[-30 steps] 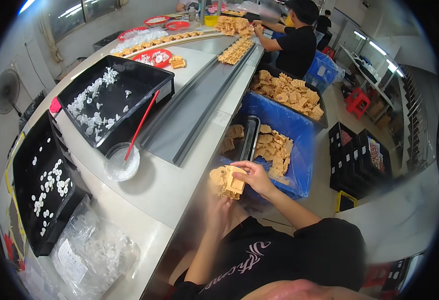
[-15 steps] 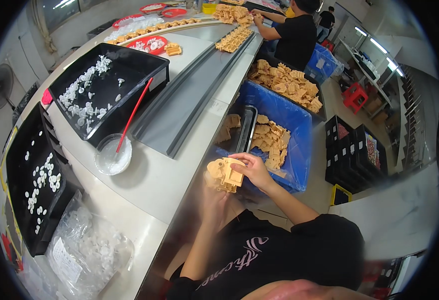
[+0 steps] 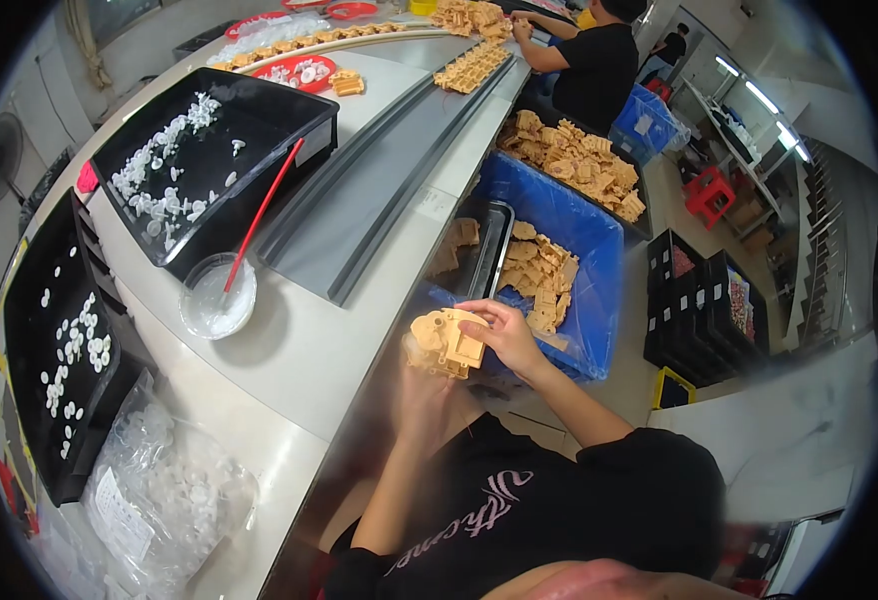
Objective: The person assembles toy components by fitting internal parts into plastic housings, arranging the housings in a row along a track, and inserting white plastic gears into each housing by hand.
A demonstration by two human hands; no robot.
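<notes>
A tan moulded plastic housing (image 3: 449, 338) with a round lobe and raised details is held over the table's near edge. My right hand (image 3: 504, 335) grips its right side, with the thumb on its face and fingers along the top edge. Beneath it, my left hand (image 3: 424, 395) is blurred and partly hidden, supporting the lower left side. Behind my right hand, a blue bin (image 3: 599, 290) contains flat tan plastic parts (image 3: 539, 275). Beside those parts stands a black tray (image 3: 499, 235) inside the bin.
On the table are a grey channel (image 3: 359, 220), black trays of white pieces (image 3: 319, 130) (image 3: 19, 330), a tub of white paste (image 3: 219, 310) with a red stick (image 3: 264, 215), and a plastic bag (image 3: 169, 490). A co-worker (image 3: 599, 70) sits at the far end.
The view has shifted slightly, moving the table items a little up and left. Both hands still hold the tan housing, which has barely turned.
</notes>
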